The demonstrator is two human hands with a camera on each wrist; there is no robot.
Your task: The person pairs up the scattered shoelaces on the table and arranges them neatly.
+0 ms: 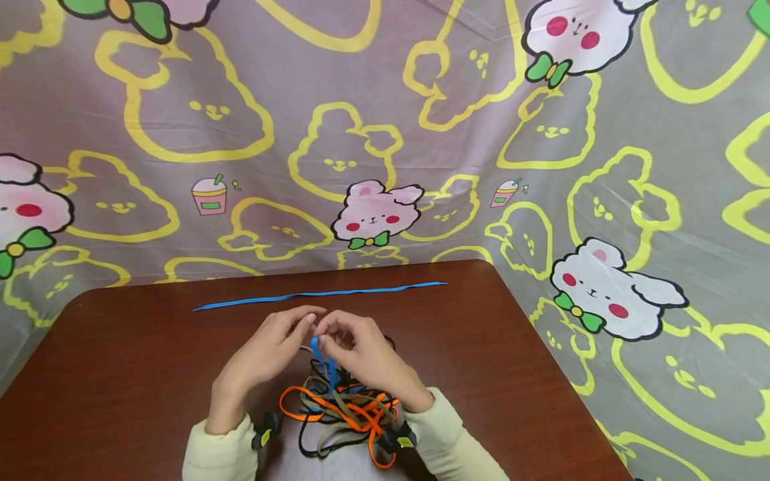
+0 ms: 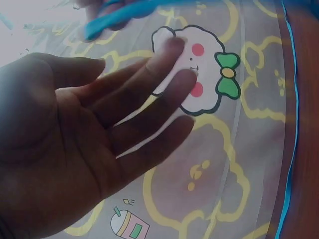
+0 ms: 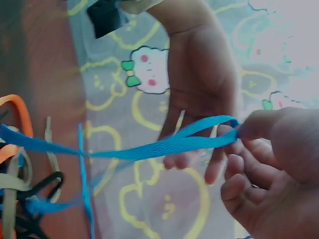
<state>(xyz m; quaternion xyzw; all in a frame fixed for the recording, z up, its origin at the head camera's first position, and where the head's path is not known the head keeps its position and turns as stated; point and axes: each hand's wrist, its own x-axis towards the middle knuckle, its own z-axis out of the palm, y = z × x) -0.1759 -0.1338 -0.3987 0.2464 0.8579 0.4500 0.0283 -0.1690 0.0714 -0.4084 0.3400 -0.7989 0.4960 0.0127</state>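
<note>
A grey cloth (image 1: 361,73) fills the far side and the right, printed with white rabbit faces in green bows, yellow animal outlines and small pink cups. In front of it stands a dark reddish-brown table (image 1: 511,387) with rounded far corners. Along its far edge a flat blue lace (image 1: 325,294) lies stretched almost straight from left to right. At the near middle of the table sits a tangled pile (image 1: 355,411) of orange, black, olive and blue laces. Two pale sleeves (image 1: 219,454) come in from the near side, and the person's hands are raised close together above the pile. The left hand (image 1: 265,354) has its fingers extended, relaxed and slightly apart, with the palm bare. The right hand (image 1: 367,354) pinches a second blue strip (image 3: 149,149) between thumb and fingers. That strip bends into a narrow loop at the fingertips and hangs down to the pile. Whether the two hands touch cannot be told. A small black device (image 1: 265,431) with a yellow mark sits at the left wrist, and a similar one at the right.
</note>
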